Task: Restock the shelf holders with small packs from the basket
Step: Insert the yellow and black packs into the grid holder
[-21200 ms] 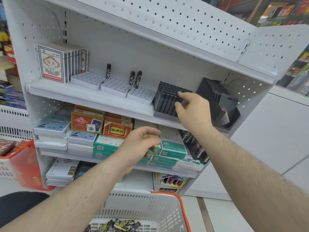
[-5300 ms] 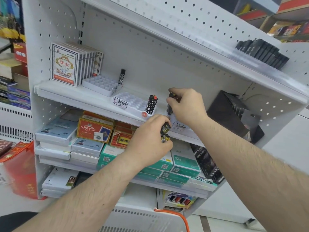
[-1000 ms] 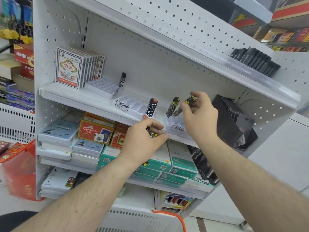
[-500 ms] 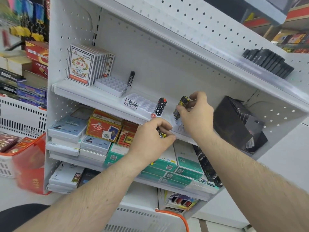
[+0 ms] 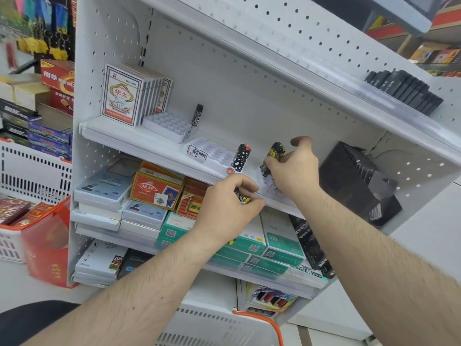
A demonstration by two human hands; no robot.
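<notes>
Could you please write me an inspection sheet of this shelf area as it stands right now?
Surface: white pegboard shelf, three white slotted holders in a row, mostly unfilled.
Job's things: one dark pack in the left holder; a black diamond-patterned pack upright in the middle holder; a yellow-black pack at the right holder.
Clutter: playing-card boxes; empty black display stand; boxed goods on lower shelves.
Grippers: right hand pinches the yellow-black pack; left hand grips spare packs below the shelf edge.
Cables: nothing seen.
Surroundings: white basket with orange rim below; red basket at left.
</notes>
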